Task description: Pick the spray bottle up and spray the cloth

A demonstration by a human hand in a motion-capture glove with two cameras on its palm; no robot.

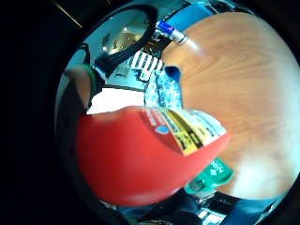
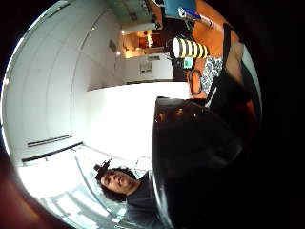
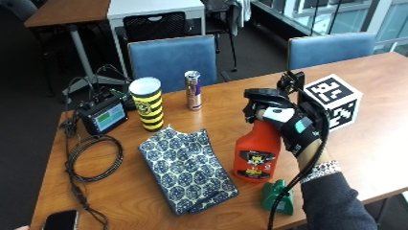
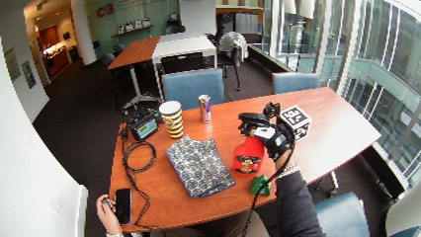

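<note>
Counter (image 3: 382, 158): wooden, carrying all items listed.

Cloth (image 3: 185, 168): blue-and-white patterned, folded, lying flat on the counter to the far side of the bottle from the grip, near but not touching it. No wet patch could be made out.

Spray bottle (image 3: 257, 152): red body with a yellow-and-black label, black trigger head. It stood upright with its base at or just off the counter; which, could not be told. The nozzle end faced roughly toward the cloth.

Right hand (image 3: 290, 125): black-gloved grip clamped round the bottle's neck and trigger head, fingers curled over the top. The little-finger palm view was filled with the red body, confirming closeness.

Striped cup (image 3: 147, 103), drink can (image 3: 193, 89): beyond the cloth, well apart from the grip.

Green object (image 3: 278, 195): on the counter just below the grip.

Status: grasp judged done; lifting barely begun if at all; aiming and spraying left.
</note>
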